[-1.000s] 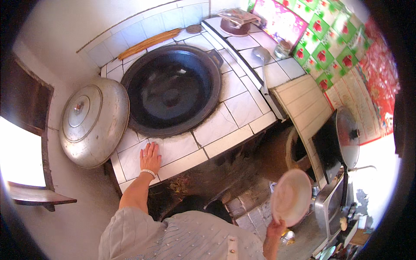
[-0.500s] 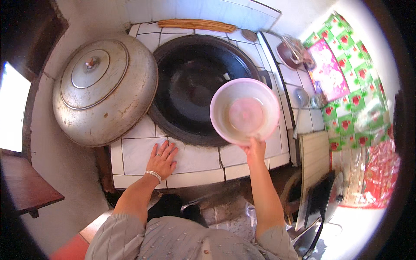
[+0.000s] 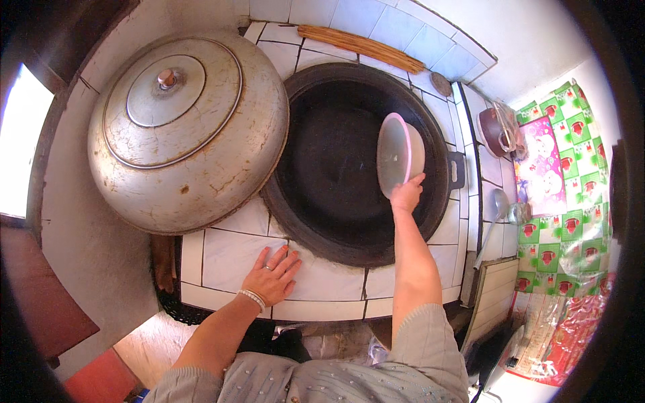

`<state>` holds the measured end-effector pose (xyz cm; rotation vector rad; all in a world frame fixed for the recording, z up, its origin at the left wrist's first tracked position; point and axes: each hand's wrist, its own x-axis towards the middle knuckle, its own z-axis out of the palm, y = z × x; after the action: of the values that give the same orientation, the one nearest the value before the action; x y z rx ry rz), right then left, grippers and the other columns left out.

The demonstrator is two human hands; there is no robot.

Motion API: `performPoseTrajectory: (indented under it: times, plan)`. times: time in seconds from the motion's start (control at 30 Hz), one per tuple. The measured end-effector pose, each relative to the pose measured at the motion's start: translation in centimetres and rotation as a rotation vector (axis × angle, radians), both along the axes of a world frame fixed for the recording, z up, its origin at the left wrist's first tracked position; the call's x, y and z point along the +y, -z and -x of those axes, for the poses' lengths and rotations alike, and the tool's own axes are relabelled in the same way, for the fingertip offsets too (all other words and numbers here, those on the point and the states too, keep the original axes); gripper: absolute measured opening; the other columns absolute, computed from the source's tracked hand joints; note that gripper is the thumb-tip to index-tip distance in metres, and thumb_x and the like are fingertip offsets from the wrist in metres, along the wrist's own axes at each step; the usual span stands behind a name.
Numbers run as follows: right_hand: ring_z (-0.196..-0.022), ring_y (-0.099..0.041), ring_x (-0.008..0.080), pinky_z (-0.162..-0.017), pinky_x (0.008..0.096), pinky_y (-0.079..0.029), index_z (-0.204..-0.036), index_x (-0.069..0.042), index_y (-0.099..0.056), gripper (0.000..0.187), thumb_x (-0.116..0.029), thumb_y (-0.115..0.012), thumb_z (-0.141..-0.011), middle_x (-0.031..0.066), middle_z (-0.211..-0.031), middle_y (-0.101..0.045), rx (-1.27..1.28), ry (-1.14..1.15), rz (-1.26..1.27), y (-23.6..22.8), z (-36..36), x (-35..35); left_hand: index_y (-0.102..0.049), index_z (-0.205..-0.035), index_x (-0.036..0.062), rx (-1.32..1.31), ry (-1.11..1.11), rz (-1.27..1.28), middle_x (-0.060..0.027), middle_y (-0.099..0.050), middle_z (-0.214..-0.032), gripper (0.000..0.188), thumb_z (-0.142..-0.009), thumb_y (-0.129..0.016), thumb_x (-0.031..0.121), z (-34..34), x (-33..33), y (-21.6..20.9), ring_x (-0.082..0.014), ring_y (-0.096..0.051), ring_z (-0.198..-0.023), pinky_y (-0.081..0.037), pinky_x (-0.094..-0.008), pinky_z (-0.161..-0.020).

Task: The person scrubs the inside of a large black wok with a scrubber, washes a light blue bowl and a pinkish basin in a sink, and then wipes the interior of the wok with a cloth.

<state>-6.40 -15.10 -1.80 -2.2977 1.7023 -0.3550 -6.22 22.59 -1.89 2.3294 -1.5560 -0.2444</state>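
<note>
From where I stand, the big dark wok (image 3: 336, 154) sits sunk in the tiled counter (image 3: 322, 282), and the pink-rimmed basin (image 3: 399, 158) is over its right half, tipped on its side so the mouth faces the wok's middle. The right hand (image 3: 407, 193) has its fingers closed on the basin's near edge — a one-sided grip that seems to let the wrist set the tilt. I can't tell whether the basin touches the wok's inner wall. The left hand (image 3: 272, 275) lies on the tiles just in front of the wok, fingers spread and holding nothing, probably to steady the body's lean. Left of the wok, the domed lid (image 3: 188, 134) overlaps its rim, likely put there to leave the bowl uncovered. That lid is dull metal, scuffed and stained, ringed in circles up to a small brown knob (image 3: 166, 78); the wok is matte and nearly black, with a squarish ear handle (image 3: 457, 170) at its right. The basin looks like thin, smooth plastic, pale and cloudy inside. Behind the wok lies a bundle of slim tan sticks (image 3: 359, 48) — out of the way, I'd guess.
</note>
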Motion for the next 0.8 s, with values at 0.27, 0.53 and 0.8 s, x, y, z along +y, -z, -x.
performPoseTrajectory:
  times: [0.27,0.53,0.8]
  plan:
    - [-0.092,-0.057,0.0383,-0.067,0.0514,-0.055,-0.121,-0.003,-0.036,0.044,0.0,-0.044,-0.078,0.0198,-0.111,-0.049,-1.002,0.165,-0.988,4.5,-2.9,7.6,-0.052,-0.116,0.015,-0.004,0.001,0.031,-0.0055,-0.043,-0.128,0.047,-0.072,-0.059,0.027,0.0,-0.2,-0.1,-0.0256,-0.033,-0.125,-0.02,-0.0514,-0.103]
    - [-0.087,-0.059,0.0259,-0.063,0.0357,-0.056,-0.119,-0.002,-0.037,0.045,-0.002,-0.046,-0.075,0.0155,-0.106,-0.051,-1.397,0.255,-1.373,-0.9,3.8,13.1,-0.052,-0.117,0.0145,-0.041,-0.013,-0.01,-0.0031,-0.041,-0.131,0.045,-0.074,-0.057,0.029,0.1,0.0,-0.2,-0.0236,-0.031,-0.127,-0.019,-0.0498,-0.105]
    - [-0.089,-0.059,0.0269,-0.063,0.0371,-0.054,-0.116,0.0,-0.041,0.044,-0.005,-0.051,-0.074,0.014,-0.107,-0.054,-1.51,0.279,-1.042,-10.9,21.7,17.0,-0.05,-0.117,0.0108,-0.085,-0.006,0.001,-0.0047,-0.038,-0.133,0.048,-0.071,-0.059,0.02,0.4,-0.9,-0.2,-0.026,-0.027,-0.128,-0.015,-0.0503,-0.106]
